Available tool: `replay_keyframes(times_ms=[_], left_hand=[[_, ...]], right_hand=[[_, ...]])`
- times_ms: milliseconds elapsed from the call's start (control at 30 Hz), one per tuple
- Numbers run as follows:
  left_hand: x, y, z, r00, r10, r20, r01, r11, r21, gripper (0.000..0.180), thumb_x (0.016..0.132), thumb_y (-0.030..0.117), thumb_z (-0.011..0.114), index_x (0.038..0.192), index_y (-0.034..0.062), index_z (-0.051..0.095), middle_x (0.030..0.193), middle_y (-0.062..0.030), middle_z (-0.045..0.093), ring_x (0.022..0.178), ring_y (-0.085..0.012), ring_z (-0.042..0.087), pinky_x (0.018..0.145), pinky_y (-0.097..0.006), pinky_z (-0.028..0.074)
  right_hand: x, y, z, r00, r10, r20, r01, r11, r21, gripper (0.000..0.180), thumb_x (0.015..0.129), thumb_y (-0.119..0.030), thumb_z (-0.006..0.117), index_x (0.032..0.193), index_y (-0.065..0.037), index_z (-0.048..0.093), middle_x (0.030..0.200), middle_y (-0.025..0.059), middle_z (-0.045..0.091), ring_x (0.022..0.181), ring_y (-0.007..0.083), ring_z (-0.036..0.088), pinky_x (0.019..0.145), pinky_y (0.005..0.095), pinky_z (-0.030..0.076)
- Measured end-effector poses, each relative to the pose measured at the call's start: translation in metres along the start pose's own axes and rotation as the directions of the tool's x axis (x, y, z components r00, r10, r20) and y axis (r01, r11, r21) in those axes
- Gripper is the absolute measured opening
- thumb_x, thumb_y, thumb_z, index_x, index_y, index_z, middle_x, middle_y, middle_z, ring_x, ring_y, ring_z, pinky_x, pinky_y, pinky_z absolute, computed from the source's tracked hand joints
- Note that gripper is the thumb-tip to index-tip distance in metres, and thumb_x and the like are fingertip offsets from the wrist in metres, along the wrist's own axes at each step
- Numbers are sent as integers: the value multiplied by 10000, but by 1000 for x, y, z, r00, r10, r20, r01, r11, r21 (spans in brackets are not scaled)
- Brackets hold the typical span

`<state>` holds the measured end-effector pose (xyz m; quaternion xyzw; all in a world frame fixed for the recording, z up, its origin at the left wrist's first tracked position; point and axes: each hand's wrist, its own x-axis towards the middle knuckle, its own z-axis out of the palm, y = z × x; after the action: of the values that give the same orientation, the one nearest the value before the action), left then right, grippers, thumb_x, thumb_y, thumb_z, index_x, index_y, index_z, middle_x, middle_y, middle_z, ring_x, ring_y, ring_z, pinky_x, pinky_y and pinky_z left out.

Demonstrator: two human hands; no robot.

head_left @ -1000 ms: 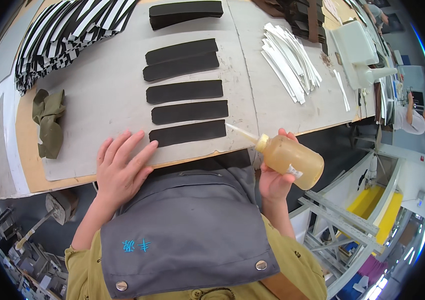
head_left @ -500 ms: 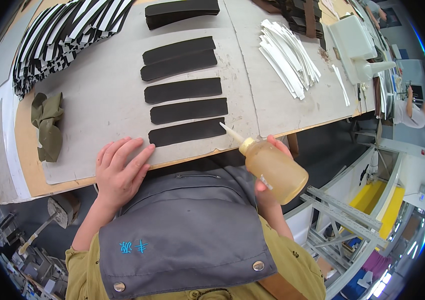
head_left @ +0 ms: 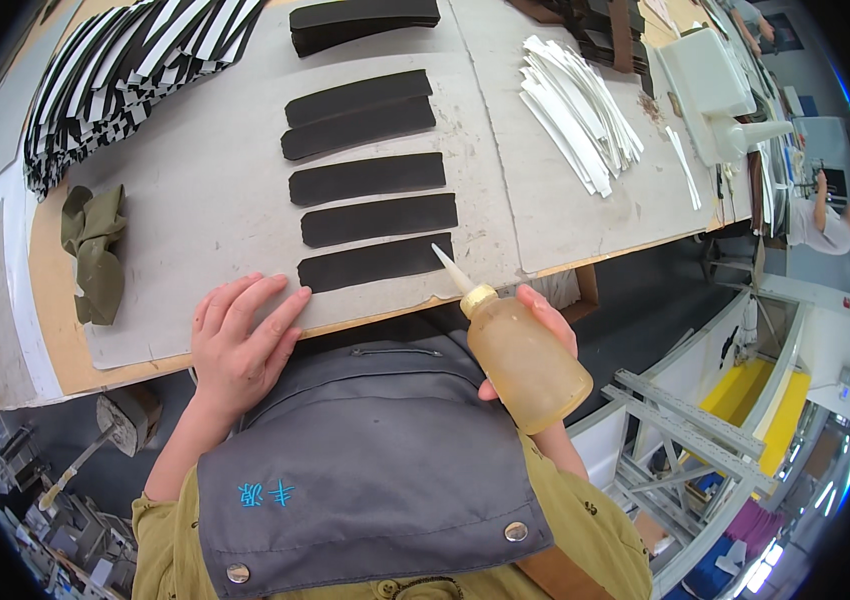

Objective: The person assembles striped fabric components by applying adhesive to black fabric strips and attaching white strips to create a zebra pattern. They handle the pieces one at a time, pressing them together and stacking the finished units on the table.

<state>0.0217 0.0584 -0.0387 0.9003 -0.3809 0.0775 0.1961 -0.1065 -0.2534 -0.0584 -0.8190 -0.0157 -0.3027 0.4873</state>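
My right hand (head_left: 550,325) is wrapped round a squeeze bottle (head_left: 530,365) of cloudy amber plastic. The bottle is tilted, and its pale pointed nozzle reaches the right end of the nearest black strip (head_left: 370,264); whether the tip touches I cannot tell. My left hand (head_left: 245,335) lies on the table's near edge with fingers spread, a fingertip at that strip's left end. Beyond it, more black strips (head_left: 377,220) lie in a column, two of them overlapping. A stack of black strips (head_left: 365,25) sits at the far end.
A heap of black and white strips (head_left: 135,80) fills the far left, with a crumpled olive cloth (head_left: 95,255) nearer me. Fanned white strips (head_left: 580,115) lie on the right, past them a white plastic container (head_left: 710,85). A metal frame (head_left: 690,430) stands below the table's right edge.
My right hand has brought the bottle slightly left, so the nozzle tip has shifted left along the nearest strip's end. My left hand has stayed in place.
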Motion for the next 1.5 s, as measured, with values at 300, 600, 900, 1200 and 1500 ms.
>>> replay_keyframes(times_ms=[300,600,900,1200,1500], left_hand=[[0,-1,1,1000,8,-23,-8,1000,-9,404,837,166,754,1239,194,763,1288,-42,667,1190,-282,619,1008,-420,460],[0,-3,3,999,20,-48,-21,1000,-17,450,783,158,783,1229,217,766,1279,-21,665,1176,-265,617,998,-405,464],[-2,-4,3,999,7,-54,-8,1000,-14,458,788,182,794,1240,250,764,1280,6,661,1169,-250,619,981,-390,470],[-2,-3,5,999,4,-38,-5,999,-31,475,789,168,789,1257,239,752,1292,-6,655,1186,-261,616,987,-399,473],[-2,-2,5,998,16,-59,-18,999,-36,439,801,127,779,1234,200,760,1261,-29,675,1158,-270,640,980,-397,482]], right_hand=[[2,-2,6,1000,-8,29,7,999,31,978,661,-512,981,1361,35,573,1299,217,685,1204,324,691,1035,379,565],[6,-8,26,988,63,142,-96,966,239,962,590,-339,1047,1365,-15,577,1322,203,677,1225,331,682,1040,371,560],[25,-8,50,919,-92,383,-49,938,343,1032,601,-346,1050,1421,1,528,1382,215,622,1316,355,608,1092,444,516],[33,-14,48,910,-99,402,-36,949,315,1023,589,-353,1053,1414,-30,541,1357,205,638,1302,360,620,1087,468,524],[1,3,-11,997,73,32,-76,989,129,1096,622,-565,973,1421,26,512,1399,225,614,1317,330,606,1113,443,503]])
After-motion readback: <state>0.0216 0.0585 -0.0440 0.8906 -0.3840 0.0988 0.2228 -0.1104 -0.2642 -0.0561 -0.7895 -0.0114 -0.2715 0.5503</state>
